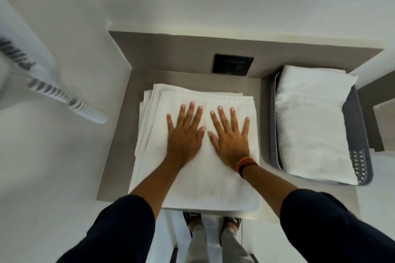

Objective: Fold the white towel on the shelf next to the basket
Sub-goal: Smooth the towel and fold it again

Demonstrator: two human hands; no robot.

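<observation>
While it lies folded into a thick rectangle, the white towel covers most of the grey shelf, with its layered edges stepping out along the far left side and its near edge reaching the shelf's front lip. Both hands rest palm-down on its upper half, side by side and nearly touching at the thumbs. The left hand is spread flat with the fingers fanned apart toward the far wall, and the right hand is spread flat the same way, pinching nothing. Orange and dark bands circle the right wrist, and dark sleeves are pushed up on both forearms.

Just right of the towel, on the same shelf, stands a grey basket with perforated walls. A second folded white towel fills it and rises above the rim. Towel and basket are close but a strip of bare shelf shows between them.

On the far wall of the alcove, behind the towel, sits a black wall plate. To the far left, well apart from the shelf, a white coiled cord hangs across a white surface. Below the shelf's front edge the person's feet in sandals stand on a pale floor.
</observation>
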